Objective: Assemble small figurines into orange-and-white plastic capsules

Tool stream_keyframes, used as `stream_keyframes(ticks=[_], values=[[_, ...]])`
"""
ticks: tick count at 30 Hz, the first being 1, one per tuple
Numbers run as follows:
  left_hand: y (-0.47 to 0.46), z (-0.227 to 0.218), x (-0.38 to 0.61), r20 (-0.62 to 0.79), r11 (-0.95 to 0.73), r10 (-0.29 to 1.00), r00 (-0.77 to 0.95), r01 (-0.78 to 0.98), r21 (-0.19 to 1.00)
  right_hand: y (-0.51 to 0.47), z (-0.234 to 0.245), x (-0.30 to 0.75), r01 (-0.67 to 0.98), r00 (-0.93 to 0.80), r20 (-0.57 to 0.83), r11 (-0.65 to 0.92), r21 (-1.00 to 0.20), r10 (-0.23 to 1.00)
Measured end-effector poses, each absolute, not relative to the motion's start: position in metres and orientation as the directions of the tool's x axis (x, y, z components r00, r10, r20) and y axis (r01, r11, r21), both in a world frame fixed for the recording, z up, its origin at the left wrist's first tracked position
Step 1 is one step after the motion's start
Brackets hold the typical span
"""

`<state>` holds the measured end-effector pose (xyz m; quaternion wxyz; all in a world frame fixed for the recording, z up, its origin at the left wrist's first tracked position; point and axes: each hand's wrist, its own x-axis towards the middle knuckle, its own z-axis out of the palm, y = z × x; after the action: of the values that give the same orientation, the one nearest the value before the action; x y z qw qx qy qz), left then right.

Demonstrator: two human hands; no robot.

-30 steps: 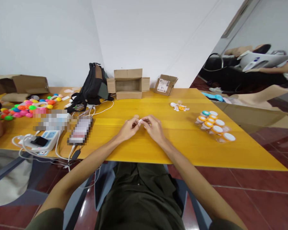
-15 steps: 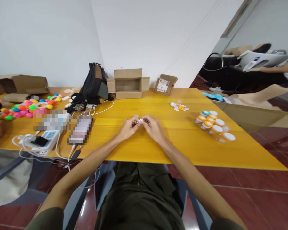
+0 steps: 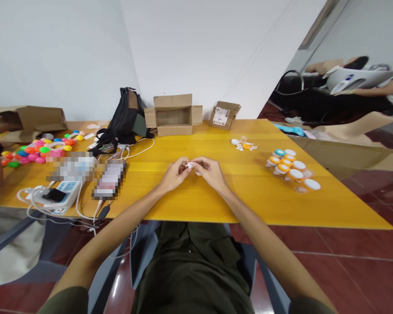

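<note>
White piece (image 3: 190, 165), tiny, sits mid-frame just above the table (image 3: 216, 200), pinched between left hand (image 3: 173, 174) and right hand (image 3: 211, 172). Loose parts (image 3: 244, 145) and capped jars (image 3: 291, 168) wait at right, seemingly untouched; much looks left.

sleeves: short dark olive sleeves are seen at both shoulders, cut off by the lower frame edge.
forearms: left bare; no watch, band or glove is worn.
left hand (image 3: 174, 175): bare, no ring is seen.
right hand (image 3: 210, 172): bare, no ring is seen.
trousers (image 3: 190, 270): dark olive cloth, creased at the lap.
</note>
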<state>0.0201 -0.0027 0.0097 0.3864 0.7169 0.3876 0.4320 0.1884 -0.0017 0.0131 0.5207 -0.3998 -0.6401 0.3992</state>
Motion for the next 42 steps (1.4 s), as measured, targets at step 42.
stream_keyframes(ticks=[42], values=[[0.006,0.012,0.018,0.052,-0.061,0.969,0.241,0.030,0.998,0.015,0.002,0.212,0.451,-0.213,0.478,0.520,-0.726,0.852]])
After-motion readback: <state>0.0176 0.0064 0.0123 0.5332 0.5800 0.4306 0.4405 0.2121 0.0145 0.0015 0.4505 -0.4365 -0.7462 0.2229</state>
